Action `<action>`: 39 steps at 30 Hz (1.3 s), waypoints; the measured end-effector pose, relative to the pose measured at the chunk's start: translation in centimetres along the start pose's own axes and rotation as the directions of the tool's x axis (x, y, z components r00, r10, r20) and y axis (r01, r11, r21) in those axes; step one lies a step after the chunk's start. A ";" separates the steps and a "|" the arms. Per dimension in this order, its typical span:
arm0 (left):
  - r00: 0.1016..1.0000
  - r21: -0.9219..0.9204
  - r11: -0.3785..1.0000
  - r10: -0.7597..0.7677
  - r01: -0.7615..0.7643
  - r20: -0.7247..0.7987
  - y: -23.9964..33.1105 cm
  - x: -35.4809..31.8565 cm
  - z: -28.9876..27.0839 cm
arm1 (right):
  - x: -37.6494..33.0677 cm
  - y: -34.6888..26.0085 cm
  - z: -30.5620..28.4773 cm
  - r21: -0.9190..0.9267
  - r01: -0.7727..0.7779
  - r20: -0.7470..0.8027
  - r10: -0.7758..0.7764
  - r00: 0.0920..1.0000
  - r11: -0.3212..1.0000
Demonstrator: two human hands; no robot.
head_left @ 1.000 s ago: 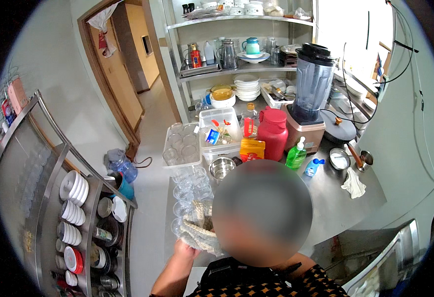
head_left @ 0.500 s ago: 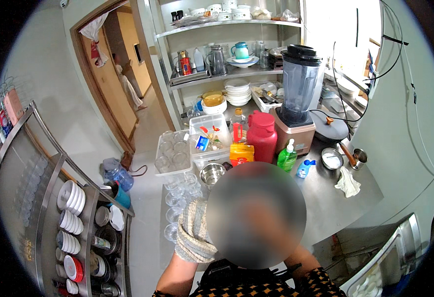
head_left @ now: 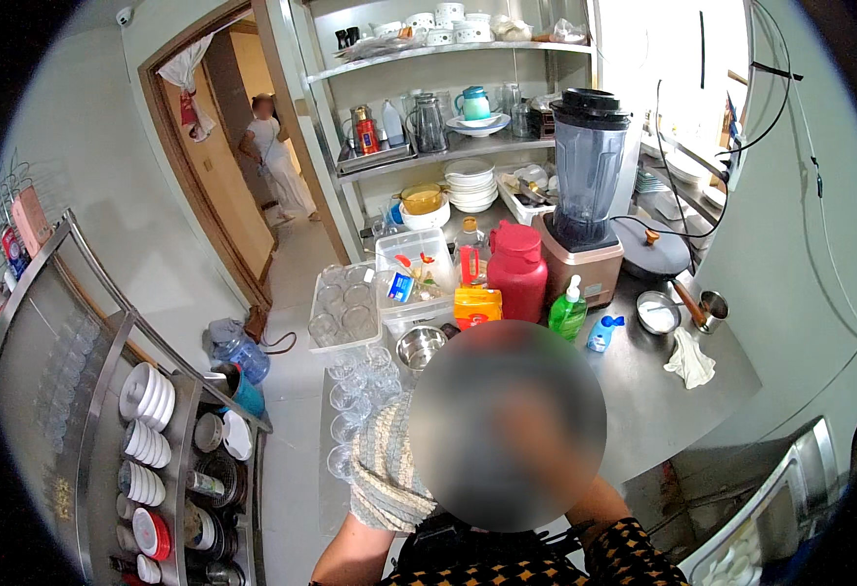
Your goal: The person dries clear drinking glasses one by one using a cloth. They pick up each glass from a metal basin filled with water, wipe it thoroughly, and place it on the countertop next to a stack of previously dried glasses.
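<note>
A striped beige-and-grey cloth [head_left: 386,471] is draped around my left hand and hides its fingers; only the left forearm [head_left: 355,552] shows below it. My right hand [head_left: 536,435] reaches up and inward across a large round blurred patch. Its fingers are smeared there, and whatever lies between the two hands cannot be made out. Several stemmed glasses [head_left: 347,396] stand on the steel table just beyond the cloth. A steel bowl [head_left: 419,347] sits past them, close to the blurred patch.
On the steel table [head_left: 673,420] stand a tub of glasses [head_left: 343,311], a red jug [head_left: 516,266], a blender [head_left: 590,186], a green pump bottle [head_left: 567,311] and a white cloth [head_left: 688,359]. A rack of bowls [head_left: 145,441] is at left. Another person [head_left: 274,161] stands in the doorway.
The cloth over my left hand has shifted slightly to the right and its folds have changed. The person in the doorway has come more fully into sight.
</note>
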State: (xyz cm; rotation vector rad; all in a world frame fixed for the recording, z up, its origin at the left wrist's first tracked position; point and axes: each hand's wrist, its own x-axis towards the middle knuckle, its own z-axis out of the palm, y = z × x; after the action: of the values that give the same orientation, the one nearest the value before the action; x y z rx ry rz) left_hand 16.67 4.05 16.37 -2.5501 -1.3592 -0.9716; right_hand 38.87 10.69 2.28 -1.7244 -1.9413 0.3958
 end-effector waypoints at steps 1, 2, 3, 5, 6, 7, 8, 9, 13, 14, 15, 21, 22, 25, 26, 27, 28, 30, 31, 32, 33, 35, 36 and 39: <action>0.998 0.050 0.997 0.062 -0.062 -0.010 0.3 0.3 -0.4 | 0.2 0.3 0.4 0.213 -0.123 -0.006 0.128 0.992 0.969; 0.992 0.102 0.987 0.125 -0.122 -0.022 0.6 0.7 -0.7 | 0.2 0.7 0.6 0.416 -0.234 0.015 0.250 0.968 0.879; 0.988 0.120 0.982 0.153 -0.149 -0.027 0.8 0.8 -1.0 | 0.2 1.4 0.6 0.573 -0.298 0.081 0.309 0.948 0.764; 0.984 0.124 0.977 0.178 -0.174 -0.021 0.9 1.0 -1.3 | 0.4 1.2 -0.4 0.801 -0.399 0.246 0.360 0.900 0.448; 0.983 0.102 0.978 0.184 -0.182 -0.010 0.9 1.2 -1.4 | 0.3 0.9 -0.8 0.856 -0.408 0.281 0.375 0.883 0.319; 0.982 0.090 0.978 0.188 -0.186 -0.016 0.7 1.3 -1.2 | -0.1 -0.1 -1.8 0.895 -0.408 0.314 0.390 0.866 0.184; 0.982 0.083 0.979 0.187 -0.185 -0.022 0.6 1.2 -1.0 | -0.5 -0.9 -2.4 0.915 -0.401 0.353 0.394 0.849 0.045; 0.983 0.090 0.980 0.180 -0.175 -0.045 0.0 0.8 -0.4 | -0.7 -1.3 -2.7 0.922 -0.384 0.377 0.366 0.851 -0.058; 0.986 0.137 0.978 0.163 -0.155 -0.043 -0.4 0.8 0.5 | -1.7 -2.4 -3.7 0.863 -0.308 0.415 0.214 0.885 -0.400; 0.986 0.140 0.978 0.161 -0.154 -0.040 -0.3 0.9 0.5 | -1.9 -2.6 -3.9 0.836 -0.292 0.407 0.167 0.898 -0.465; 0.986 0.126 0.980 0.162 -0.155 -0.046 -0.1 1.2 0.3 | -2.1 -2.9 -4.1 0.818 -0.278 0.400 0.151 0.904 -0.503; 0.984 0.218 0.962 0.174 -0.164 -0.031 -0.5 1.0 0.9 | -2.7 -4.6 -4.7 0.705 -0.205 0.330 0.058 0.942 -0.679; 0.984 0.243 0.957 0.173 -0.158 -0.042 -0.6 0.9 1.1 | -2.7 -4.8 -4.7 0.692 -0.202 0.319 0.042 0.947 -0.692; 0.984 0.309 0.942 0.159 -0.127 -0.078 -0.5 0.7 1.5 | -3.0 -5.4 -4.9 0.684 -0.185 0.300 0.042 0.953 -0.705; 0.989 0.309 0.945 0.132 -0.104 -0.072 -0.6 0.6 1.8 | -3.1 -5.7 -5.0 0.687 -0.177 0.296 0.049 0.954 -0.705; 0.992 0.308 0.948 0.107 -0.082 -0.065 -0.7 0.3 2.3 | -3.2 -6.0 -5.1 0.728 -0.156 0.278 0.079 0.957 -0.668; 0.995 0.306 0.950 0.083 -0.061 -0.060 -0.6 0.1 2.6 | -3.4 -6.3 -5.4 0.768 -0.133 0.255 0.110 0.961 -0.627; 0.906 -0.675 0.689 -0.417 0.264 -0.072 0.9 -0.1 3.9 | -3.5 -7.2 -5.7 0.870 -0.113 0.235 0.201 0.951 -0.480; 0.867 -0.845 0.450 -0.496 0.290 0.033 0.8 -0.6 4.8 | -3.6 -7.8 -5.9 0.923 -0.114 0.224 0.270 0.936 -0.368; 0.813 -0.944 0.172 -0.566 0.280 0.138 0.6 -1.2 5.7 | -3.7 -8.5 -6.1 0.961 -0.121 0.203 0.337 0.919 -0.248; 0.815 -0.946 0.145 -0.556 0.291 0.166 -1.0 -2.5 8.3 | -4.0 -9.3 -6.1 0.984 -0.124 0.162 0.334 0.928 -0.131; 0.833 -0.932 0.128 -0.503 0.338 0.233 -3.0 -3.7 11.4 | -4.8 -10.7 -5.9 0.987 -0.120 0.080 0.320 0.944 0.107; 0.846 -0.917 0.144 -0.459 0.371 0.270 -3.5 -3.7 11.9 | -5.3 -11.5 -5.9 0.965 -0.098 0.021 0.300 0.954 0.244; 0.905 -0.887 0.250 -0.286 0.387 0.315 -4.1 -3.3 11.7 | -6.4 -12.7 -5.7 0.822 0.026 -0.153 0.178 0.972 0.569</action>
State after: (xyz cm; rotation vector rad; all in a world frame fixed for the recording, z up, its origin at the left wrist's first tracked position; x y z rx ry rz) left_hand 17.96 8.41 4.36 -3.0417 -1.7544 -2.4118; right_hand 31.85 1.87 12.64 -1.1344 -1.1763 0.9303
